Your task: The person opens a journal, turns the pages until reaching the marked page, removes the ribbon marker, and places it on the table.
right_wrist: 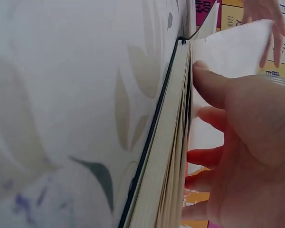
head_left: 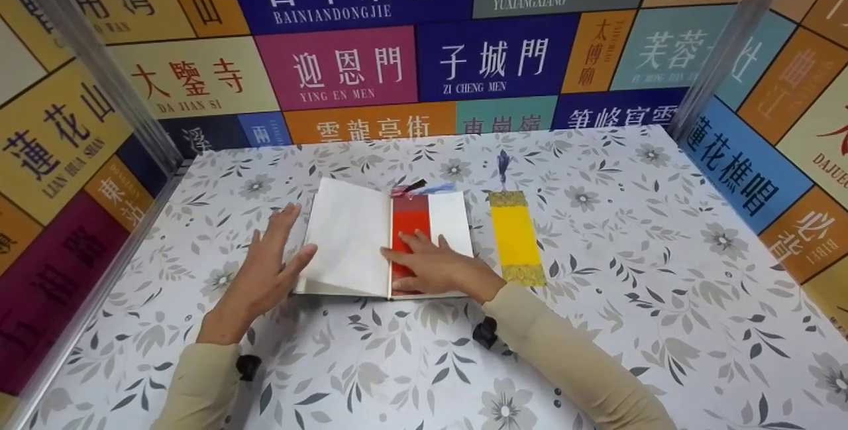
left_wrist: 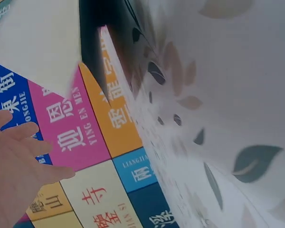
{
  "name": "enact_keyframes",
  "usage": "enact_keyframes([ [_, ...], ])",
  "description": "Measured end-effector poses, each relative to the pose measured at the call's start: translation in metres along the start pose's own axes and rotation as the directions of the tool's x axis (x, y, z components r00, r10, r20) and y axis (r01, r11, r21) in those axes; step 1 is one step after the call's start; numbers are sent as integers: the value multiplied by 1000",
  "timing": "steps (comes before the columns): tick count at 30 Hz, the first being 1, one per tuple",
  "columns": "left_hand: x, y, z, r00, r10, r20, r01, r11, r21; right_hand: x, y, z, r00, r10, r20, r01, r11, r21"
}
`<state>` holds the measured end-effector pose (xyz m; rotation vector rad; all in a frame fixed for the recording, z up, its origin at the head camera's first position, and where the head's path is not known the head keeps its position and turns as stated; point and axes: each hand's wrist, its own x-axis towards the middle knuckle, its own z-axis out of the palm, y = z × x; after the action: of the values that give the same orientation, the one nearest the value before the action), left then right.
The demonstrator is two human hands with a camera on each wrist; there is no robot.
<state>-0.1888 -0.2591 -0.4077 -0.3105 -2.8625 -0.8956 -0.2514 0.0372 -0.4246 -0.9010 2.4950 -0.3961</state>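
Note:
An open book with blank white pages lies on the table. On its right page, close to the spine, is a red bookmark, whose pink, black and blue tassels stick out past the top edge. My right hand rests on the bookmark and page with its fingers spread, covering the lower part. In the right wrist view those fingers touch the top of the thick page block. My left hand hovers beside the left page, its fingers extended and holding nothing; that page stands partly raised.
Right of the book lies a yellow bookmark with gold patterned ends and a purple tassel. The tablecloth is white with grey leaves and flowers. Colourful panels with Chinese lettering stand behind the table and at both sides.

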Motion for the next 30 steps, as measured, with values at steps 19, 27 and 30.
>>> enact_keyframes([
  [19, 31, 2, 41, 896, -58, 440, -13, 988, 156, 6, -5, -5, 999, 22, 36, -18, 994, -106],
  [27, 44, 6, 50, 852, -167, 497, 69, 975, 210, 5, -6, -5, 999, 29, 22, -27, 994, -103],
  [30, 50, 11, 53, 839, -190, 510, 72, 968, 241, 5, -5, -5, 999, 33, 16, -31, 993, -110],
])
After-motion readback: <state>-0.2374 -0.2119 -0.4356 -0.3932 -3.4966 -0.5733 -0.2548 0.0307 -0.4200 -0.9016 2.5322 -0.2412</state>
